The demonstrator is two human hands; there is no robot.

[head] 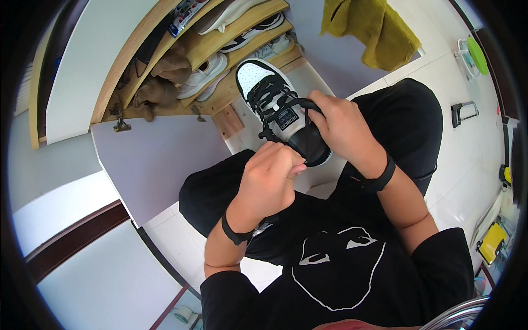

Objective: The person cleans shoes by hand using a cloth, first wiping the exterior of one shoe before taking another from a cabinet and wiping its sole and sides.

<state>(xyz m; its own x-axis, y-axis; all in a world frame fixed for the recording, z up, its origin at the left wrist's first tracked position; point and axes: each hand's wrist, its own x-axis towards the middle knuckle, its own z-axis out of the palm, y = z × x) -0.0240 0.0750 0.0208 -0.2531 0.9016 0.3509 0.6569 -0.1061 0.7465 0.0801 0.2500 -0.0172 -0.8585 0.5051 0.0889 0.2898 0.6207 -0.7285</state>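
Note:
A black and white sneaker point(256, 75) lies before me, its toe towards the shelves and its heel towards my body. Black shoelaces point(268, 95) cross its upper, and a dark label marks the pale tongue point(287, 119). My right hand point(344, 123) pinches a black lace between thumb and fingers, at the right of the shoe's opening. Curled by the heel, my left hand point(270, 177) has its fingertips closed on a lace that runs in from the shoe's left side. Its fingers hide most of that lace.
Ahead stands a wooden shoe cabinet point(237, 39) holding several shoes, including brown boots point(156, 93). Its pale door point(161, 161) swings out at left. An olive towel point(373, 37) hangs ahead right. A black-handled tool point(462, 113) and a green object point(477, 55) lie on the tiles at right.

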